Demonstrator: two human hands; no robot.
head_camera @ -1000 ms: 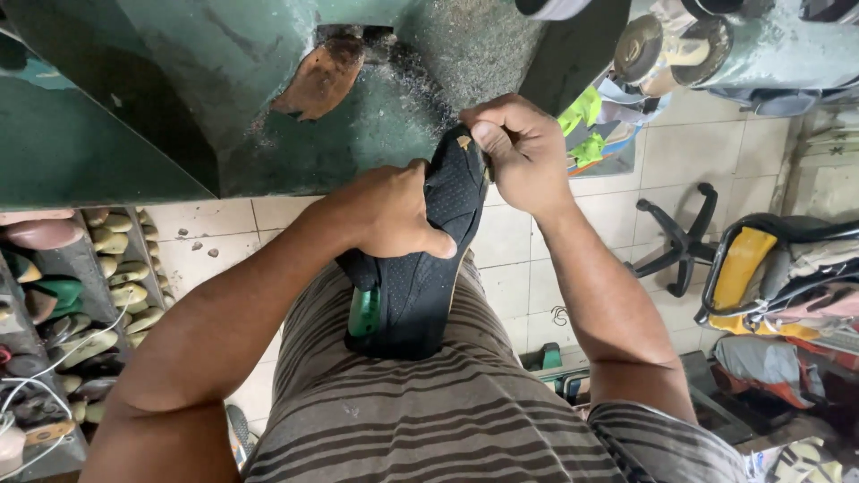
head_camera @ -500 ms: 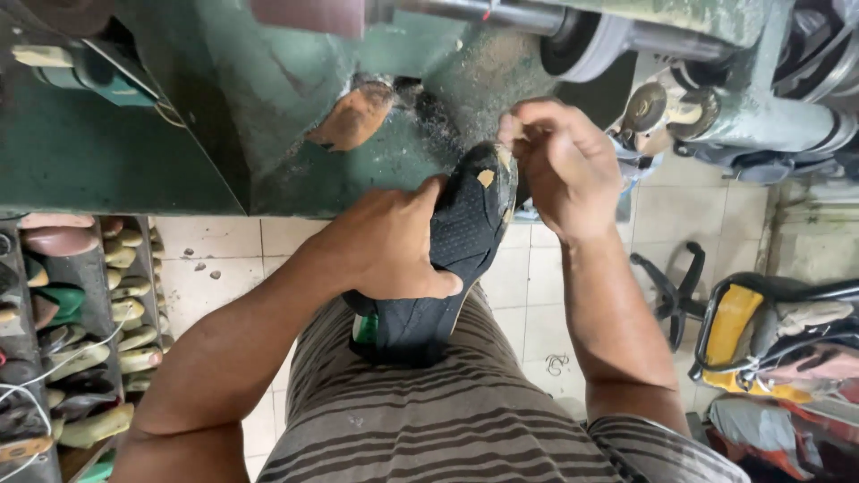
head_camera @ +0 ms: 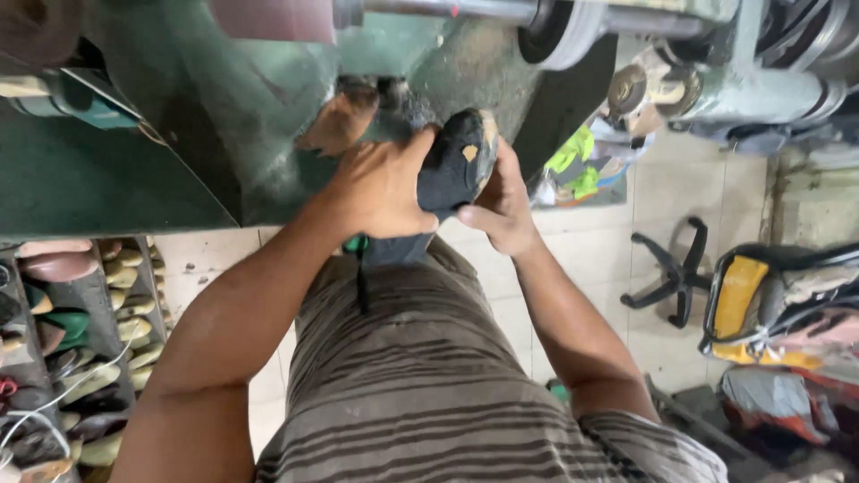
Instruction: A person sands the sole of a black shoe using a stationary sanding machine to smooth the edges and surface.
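I hold a black shoe [head_camera: 452,170] upright in front of my chest, its rounded end up and a small tan patch showing on it. My left hand [head_camera: 380,188] wraps over the shoe's left side and middle. My right hand [head_camera: 501,206] grips its right side from below, thumb across the front. The shoe's lower part, with a bit of green lining [head_camera: 358,243], hangs down against my striped shirt. Just above the shoe stands a green finishing machine [head_camera: 268,98] with a horizontal shaft and a pale wheel [head_camera: 573,31].
Racks of shoe lasts [head_camera: 63,358] fill the lower left. A black chair base [head_camera: 671,273] lies on the white tiled floor at right, beside a yellow and black bag [head_camera: 761,300]. Bright green material [head_camera: 573,161] lies under the machine.
Both hands have raised the shoe and turned it more upright, closer to the machine. My right hand has shifted from the top of the shoe to its lower right side.
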